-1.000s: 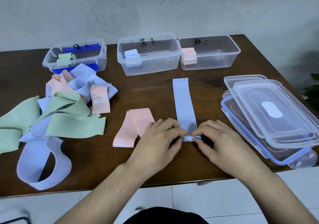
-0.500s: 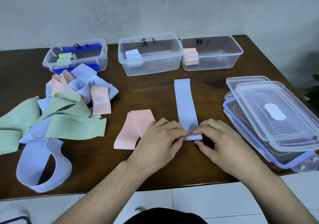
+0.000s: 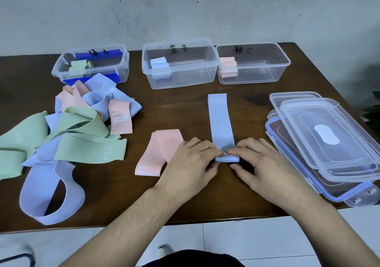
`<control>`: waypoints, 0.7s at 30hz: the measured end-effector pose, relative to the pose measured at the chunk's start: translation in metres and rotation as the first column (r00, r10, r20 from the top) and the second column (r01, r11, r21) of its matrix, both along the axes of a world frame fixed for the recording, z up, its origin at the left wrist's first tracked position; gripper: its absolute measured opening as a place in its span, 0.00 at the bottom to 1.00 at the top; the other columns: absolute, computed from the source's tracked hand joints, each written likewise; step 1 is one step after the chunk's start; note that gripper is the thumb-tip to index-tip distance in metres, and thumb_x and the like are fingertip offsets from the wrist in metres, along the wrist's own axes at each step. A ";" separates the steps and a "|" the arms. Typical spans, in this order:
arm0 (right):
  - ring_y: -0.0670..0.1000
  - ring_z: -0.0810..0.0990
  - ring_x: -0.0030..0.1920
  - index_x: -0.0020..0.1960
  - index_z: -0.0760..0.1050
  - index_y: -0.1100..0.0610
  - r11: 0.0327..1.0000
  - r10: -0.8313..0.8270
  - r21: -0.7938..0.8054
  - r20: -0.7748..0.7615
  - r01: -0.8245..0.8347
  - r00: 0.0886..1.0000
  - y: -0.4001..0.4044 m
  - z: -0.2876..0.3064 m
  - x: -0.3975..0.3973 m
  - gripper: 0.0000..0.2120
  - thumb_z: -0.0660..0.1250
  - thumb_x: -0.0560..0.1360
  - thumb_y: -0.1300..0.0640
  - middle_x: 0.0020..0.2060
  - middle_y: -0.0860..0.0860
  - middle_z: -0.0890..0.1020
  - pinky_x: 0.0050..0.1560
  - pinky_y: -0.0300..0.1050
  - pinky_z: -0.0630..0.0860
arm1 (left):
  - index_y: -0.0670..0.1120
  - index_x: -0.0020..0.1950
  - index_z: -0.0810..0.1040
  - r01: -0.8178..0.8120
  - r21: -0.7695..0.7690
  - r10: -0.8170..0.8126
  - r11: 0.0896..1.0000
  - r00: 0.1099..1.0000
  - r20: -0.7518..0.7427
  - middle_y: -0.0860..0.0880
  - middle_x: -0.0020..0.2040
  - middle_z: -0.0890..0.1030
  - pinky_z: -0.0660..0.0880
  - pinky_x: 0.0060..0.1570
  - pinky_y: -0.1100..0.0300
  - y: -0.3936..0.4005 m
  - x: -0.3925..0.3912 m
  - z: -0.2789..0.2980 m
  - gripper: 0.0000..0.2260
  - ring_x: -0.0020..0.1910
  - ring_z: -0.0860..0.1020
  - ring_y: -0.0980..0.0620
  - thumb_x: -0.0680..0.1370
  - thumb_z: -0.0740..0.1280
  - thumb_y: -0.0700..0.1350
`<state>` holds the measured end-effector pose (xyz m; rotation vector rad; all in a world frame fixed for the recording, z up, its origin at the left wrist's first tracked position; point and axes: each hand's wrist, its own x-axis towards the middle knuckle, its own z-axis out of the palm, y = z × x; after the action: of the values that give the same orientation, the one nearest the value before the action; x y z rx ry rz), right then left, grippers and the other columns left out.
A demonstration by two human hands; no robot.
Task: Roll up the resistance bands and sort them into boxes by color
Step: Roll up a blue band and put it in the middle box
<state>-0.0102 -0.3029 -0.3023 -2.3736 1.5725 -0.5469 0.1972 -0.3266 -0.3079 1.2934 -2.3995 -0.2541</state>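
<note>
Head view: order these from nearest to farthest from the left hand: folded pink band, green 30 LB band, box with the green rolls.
1. Folded pink band, touching the left hand, on its left.
2. Green 30 LB band, farther left in the pile.
3. Box with the green rolls, far-left corner.

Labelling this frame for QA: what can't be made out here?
- Head view: near end of the blue band is hidden under the fingertips of the left hand and right hand; roll turns uncountable.
- Green box: handwritten label too small to read.
- Lids: stack overlaps, count unclear.
- Green bands: cut by the left edge.
</note>
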 end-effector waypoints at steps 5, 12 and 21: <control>0.43 0.71 0.49 0.58 0.80 0.49 1.000 0.000 0.009 0.004 0.000 1.000 -0.003 0.000 0.001 0.11 0.72 0.76 0.56 0.52 0.41 0.77 0.51 0.32 0.66 | 0.50 0.56 0.83 -0.021 0.047 0.023 0.999 0.998 -0.050 0.54 0.52 0.82 0.75 0.52 0.56 -0.001 -0.001 0.001 0.09 0.49 0.74 0.55 0.77 0.70 0.47; 0.43 0.73 0.49 0.59 0.80 0.49 0.997 0.058 0.053 0.006 -0.058 0.998 0.018 0.005 -0.003 0.11 0.69 0.78 0.56 0.51 0.40 0.77 0.52 0.36 0.72 | 0.53 0.55 0.83 -0.014 0.087 0.020 0.996 0.998 -0.065 0.58 0.51 0.82 0.74 0.52 0.56 0.023 0.001 0.004 0.09 0.49 0.73 0.57 0.77 0.67 0.51; 0.44 0.71 0.48 0.58 0.81 0.51 0.997 0.073 0.023 -0.035 -0.072 0.997 0.034 0.005 -0.002 0.10 0.70 0.77 0.56 0.50 0.41 0.76 0.51 0.36 0.71 | 0.53 0.55 0.83 -0.019 0.089 0.019 0.996 1.000 0.001 0.57 0.50 0.76 0.69 0.52 0.59 0.038 -0.001 0.009 0.11 0.51 0.71 0.56 0.77 0.65 0.52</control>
<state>-0.0121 -0.2693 -0.2974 -2.4266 1.4924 -0.4727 0.1965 -0.2891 -0.2984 1.3541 -2.3990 -0.3587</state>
